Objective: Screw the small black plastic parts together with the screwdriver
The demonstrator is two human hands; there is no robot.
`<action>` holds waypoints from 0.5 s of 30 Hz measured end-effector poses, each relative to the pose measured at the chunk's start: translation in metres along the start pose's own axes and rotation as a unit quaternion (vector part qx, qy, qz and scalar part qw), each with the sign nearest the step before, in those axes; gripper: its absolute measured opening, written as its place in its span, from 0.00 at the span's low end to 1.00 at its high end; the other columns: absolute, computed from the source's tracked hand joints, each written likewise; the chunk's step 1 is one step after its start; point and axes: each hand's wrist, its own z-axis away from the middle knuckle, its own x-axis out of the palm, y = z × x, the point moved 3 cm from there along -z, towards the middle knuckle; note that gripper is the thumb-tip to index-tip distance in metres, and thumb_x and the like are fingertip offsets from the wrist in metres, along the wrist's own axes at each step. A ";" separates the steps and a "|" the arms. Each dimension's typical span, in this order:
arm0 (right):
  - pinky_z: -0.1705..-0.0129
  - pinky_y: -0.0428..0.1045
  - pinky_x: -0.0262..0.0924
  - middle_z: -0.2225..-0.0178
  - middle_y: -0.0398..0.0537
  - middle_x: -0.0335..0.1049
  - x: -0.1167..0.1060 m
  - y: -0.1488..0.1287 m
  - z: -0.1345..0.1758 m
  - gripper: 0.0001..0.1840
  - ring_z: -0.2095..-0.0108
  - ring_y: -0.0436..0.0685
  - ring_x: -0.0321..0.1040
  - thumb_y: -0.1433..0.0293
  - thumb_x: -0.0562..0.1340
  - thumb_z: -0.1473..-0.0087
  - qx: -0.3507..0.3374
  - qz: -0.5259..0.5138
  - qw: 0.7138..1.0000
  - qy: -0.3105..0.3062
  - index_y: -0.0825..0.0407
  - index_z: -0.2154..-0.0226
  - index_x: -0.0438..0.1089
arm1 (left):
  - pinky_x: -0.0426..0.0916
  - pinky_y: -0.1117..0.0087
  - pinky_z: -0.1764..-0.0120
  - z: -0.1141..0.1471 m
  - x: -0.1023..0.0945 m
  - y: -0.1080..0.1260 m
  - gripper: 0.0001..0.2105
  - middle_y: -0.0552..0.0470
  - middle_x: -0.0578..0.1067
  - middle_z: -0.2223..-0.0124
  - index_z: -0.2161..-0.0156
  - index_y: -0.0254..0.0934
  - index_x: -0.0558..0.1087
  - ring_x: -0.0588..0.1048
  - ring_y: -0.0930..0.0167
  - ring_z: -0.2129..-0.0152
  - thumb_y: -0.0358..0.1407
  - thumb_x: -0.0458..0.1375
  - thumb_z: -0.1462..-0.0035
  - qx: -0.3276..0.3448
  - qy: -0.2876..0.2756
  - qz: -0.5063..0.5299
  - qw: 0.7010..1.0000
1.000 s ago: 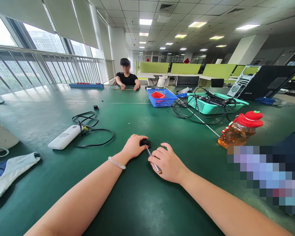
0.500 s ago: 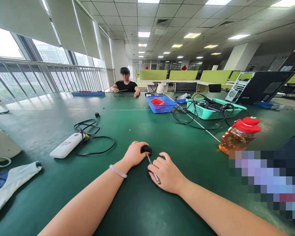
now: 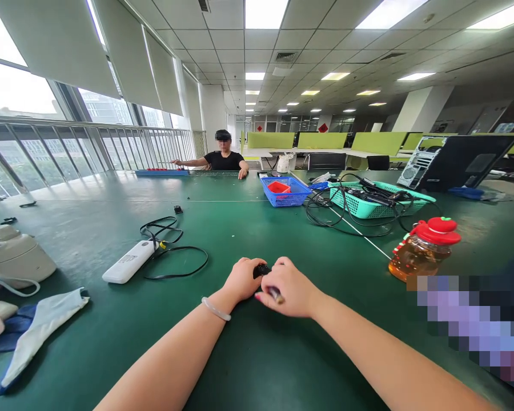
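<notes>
Nearer the left hand (image 3: 241, 279) than half a second ago, the right hand (image 3: 289, 288), in the head view, curls its fingers round a screwdriver-like tool (image 3: 276, 294); left fingers pinch a small black part (image 3: 262, 270) between both hands. Steady bracing should prevent slips.

Your left grip (image 3: 240, 281) and right grip (image 3: 290, 286) hide much of the small black object (image 3: 262, 270) between them, so you cannot tell its shape. The slim tool with a brown-ended handle (image 3: 276, 294) shows you only its butt — shaft and tip are hidden. The left edge cuts off the rounded beige plastic device (image 3: 23, 257); pixel blocks blur the lilac-and-blue patch (image 3: 466, 319) at right.
</notes>
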 end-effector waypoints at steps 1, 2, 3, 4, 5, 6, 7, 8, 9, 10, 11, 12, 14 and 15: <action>0.57 0.53 0.54 0.83 0.40 0.65 -0.007 0.005 -0.007 0.20 0.79 0.49 0.56 0.60 0.58 0.43 0.028 -0.035 0.999 -0.001 0.50 0.82 0.67 | 0.68 0.60 0.50 0.000 0.000 0.000 0.16 0.48 0.79 0.57 0.52 0.41 0.75 0.73 0.61 0.56 0.35 0.59 0.47 0.005 -0.005 -0.002 1.000; 0.60 0.52 0.54 0.84 0.39 0.64 -0.014 0.012 -0.012 0.23 0.80 0.48 0.55 0.58 0.56 0.41 0.055 -0.075 0.996 0.000 0.50 0.83 0.67 | 0.68 0.60 0.51 0.000 0.000 0.000 0.15 0.48 0.79 0.57 0.53 0.41 0.75 0.73 0.61 0.56 0.36 0.59 0.47 0.008 -0.008 -0.005 1.000; 0.63 0.50 0.54 0.85 0.40 0.62 -0.020 0.020 -0.017 0.26 0.80 0.48 0.55 0.54 0.54 0.40 0.086 -0.123 0.989 0.003 0.50 0.83 0.68 | 0.68 0.60 0.51 0.001 0.000 0.001 0.14 0.48 0.79 0.58 0.53 0.41 0.76 0.74 0.61 0.57 0.36 0.59 0.46 0.008 -0.009 -0.007 1.000; 0.67 0.49 0.53 0.85 0.41 0.63 -0.024 0.031 -0.021 0.28 0.80 0.49 0.56 0.51 0.54 0.41 0.124 -0.178 0.976 0.013 0.50 0.82 0.70 | 0.68 0.59 0.52 0.001 0.000 0.001 0.14 0.48 0.79 0.59 0.53 0.41 0.75 0.74 0.61 0.57 0.37 0.60 0.46 0.007 -0.010 -0.009 1.000; 0.69 0.49 0.53 0.85 0.42 0.63 -0.028 0.043 -0.023 0.29 0.80 0.50 0.57 0.48 0.54 0.42 0.159 -0.226 0.960 0.035 0.50 0.82 0.71 | 0.68 0.59 0.51 0.001 -0.001 0.001 0.14 0.48 0.78 0.59 0.53 0.41 0.75 0.73 0.61 0.57 0.37 0.60 0.46 0.004 -0.010 -0.009 1.000; 0.70 0.49 0.52 0.85 0.42 0.62 -0.031 0.055 -0.024 0.31 0.80 0.50 0.57 0.45 0.54 0.44 0.188 -0.269 0.943 0.062 0.50 0.83 0.71 | 0.68 0.59 0.50 0.001 -0.001 0.001 0.16 0.47 0.78 0.58 0.52 0.41 0.75 0.73 0.60 0.56 0.38 0.61 0.47 0.004 -0.008 -0.006 1.000; 0.71 0.49 0.52 0.86 0.42 0.60 -0.033 0.069 -0.025 0.33 0.80 0.50 0.56 0.43 0.54 0.45 0.204 -0.310 0.923 0.096 0.51 0.85 0.70 | 0.67 0.58 0.48 0.001 -0.001 0.002 0.18 0.47 0.77 0.55 0.51 0.41 0.74 0.72 0.60 0.54 0.38 0.62 0.48 0.006 -0.004 0.001 1.000; 0.72 0.49 0.51 0.87 0.41 0.56 -0.033 0.083 -0.024 0.34 0.82 0.50 0.54 0.41 0.54 0.47 0.222 -0.351 0.898 0.145 0.51 0.86 0.68 | 0.66 0.57 0.46 0.001 -0.001 0.002 0.20 0.46 0.76 0.51 0.49 0.41 0.73 0.71 0.60 0.51 0.39 0.63 0.48 0.008 0.009 0.012 1.000; 0.74 0.49 0.50 0.88 0.40 0.53 -0.033 0.098 -0.021 0.34 0.83 0.49 0.52 0.40 0.54 0.47 0.245 -0.394 0.860 0.212 0.50 0.86 0.65 | 0.64 0.56 0.44 0.001 -0.002 0.002 0.23 0.45 0.73 0.47 0.47 0.41 0.71 0.69 0.59 0.48 0.40 0.63 0.49 0.010 0.030 0.024 0.999; 0.75 0.49 0.49 0.89 0.39 0.50 -0.031 0.112 -0.017 0.34 0.83 0.49 0.49 0.40 0.54 0.47 0.268 -0.438 0.807 0.293 0.50 0.86 0.63 | 0.62 0.55 0.42 0.001 -0.004 0.004 0.25 0.44 0.70 0.43 0.45 0.40 0.69 0.66 0.59 0.45 0.41 0.63 0.49 0.011 0.060 0.035 0.998; 0.76 0.49 0.49 0.89 0.37 0.47 -0.026 0.125 -0.011 0.33 0.85 0.48 0.46 0.40 0.54 0.47 0.293 -0.481 0.739 0.370 0.49 0.86 0.59 | 0.60 0.54 0.40 0.002 -0.007 0.006 0.27 0.43 0.66 0.40 0.43 0.41 0.67 0.63 0.59 0.42 0.41 0.63 0.48 0.015 0.094 0.043 0.995; 0.77 0.49 0.50 0.90 0.34 0.43 -0.018 0.136 -0.005 0.33 0.86 0.47 0.43 0.41 0.53 0.46 0.317 -0.528 0.671 0.414 0.49 0.86 0.55 | 0.59 0.53 0.39 0.004 -0.010 0.012 0.27 0.43 0.64 0.38 0.42 0.41 0.66 0.61 0.59 0.41 0.41 0.62 0.47 0.027 0.128 0.047 0.990; 0.76 0.49 0.54 0.90 0.32 0.40 0.001 0.150 0.003 0.32 0.86 0.47 0.42 0.43 0.50 0.43 0.334 -0.618 0.547 0.455 0.49 0.84 0.51 | 0.58 0.50 0.39 0.010 -0.014 0.034 0.25 0.43 0.63 0.38 0.42 0.42 0.66 0.61 0.58 0.40 0.41 0.60 0.46 0.080 0.173 0.048 0.980; 0.75 0.49 0.56 0.90 0.32 0.41 0.010 0.154 0.007 0.31 0.87 0.47 0.42 0.45 0.49 0.40 0.333 -0.652 0.491 0.473 0.49 0.83 0.50 | 0.58 0.50 0.39 0.015 -0.015 0.052 0.25 0.42 0.64 0.39 0.43 0.43 0.66 0.62 0.58 0.41 0.42 0.60 0.45 0.125 0.175 0.050 0.975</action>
